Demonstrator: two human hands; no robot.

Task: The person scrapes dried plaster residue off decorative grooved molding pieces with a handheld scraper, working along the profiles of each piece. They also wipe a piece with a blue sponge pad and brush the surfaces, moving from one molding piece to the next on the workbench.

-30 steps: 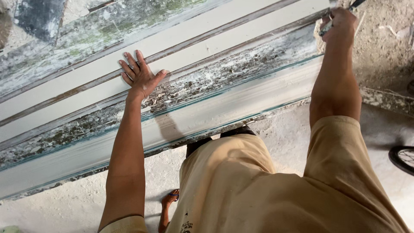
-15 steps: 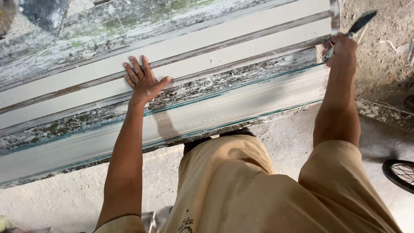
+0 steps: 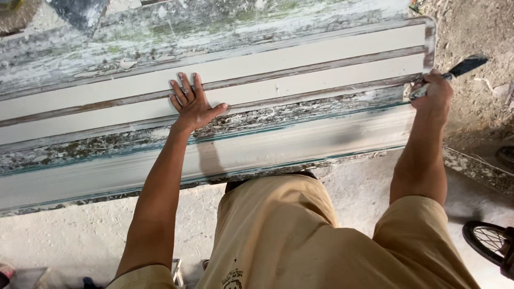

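Plaster-white moulding [image 3: 300, 64] is laid lengthwise across the view. It is steadied by the left hand [image 3: 190, 104], pressed flat with fingers spread. At its far right end, a brush [image 3: 455, 72] is gripped in the closed right hand [image 3: 435, 96].

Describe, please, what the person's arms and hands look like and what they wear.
Both arms are bare from the short tan sleeves of a loose shirt down. The left hand and right hand wear no gloves, rings or watch. Pale dusty smears mark the fingers.
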